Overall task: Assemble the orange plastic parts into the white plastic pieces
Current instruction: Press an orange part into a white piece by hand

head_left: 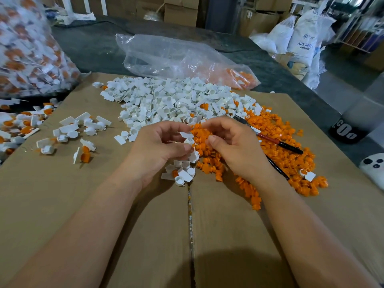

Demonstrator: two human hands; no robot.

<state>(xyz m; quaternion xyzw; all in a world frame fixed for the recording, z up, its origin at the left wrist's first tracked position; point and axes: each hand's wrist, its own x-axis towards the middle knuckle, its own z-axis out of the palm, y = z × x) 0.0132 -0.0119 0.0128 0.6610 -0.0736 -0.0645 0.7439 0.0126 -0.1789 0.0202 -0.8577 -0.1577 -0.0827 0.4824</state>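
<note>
My left hand [160, 144] holds a small white plastic piece [188, 139] between thumb and curled fingers, over the middle of the cardboard. My right hand [230, 142] hovers just right of it with fingers curled above the orange parts; whether it holds one is hidden. A big heap of white pieces [172, 100] lies beyond my hands. Orange parts [278, 142] spread to the right and under my right hand. A few white pieces [182, 173] sit below my left hand.
Flattened cardboard [104, 204] covers the table. Assembled white-and-orange pieces [22, 125] lie at the left, below a full bag [27, 50]. A clear plastic bag [176, 57] lies behind the heaps. Red-and-black pliers [278, 142] rest on the orange parts.
</note>
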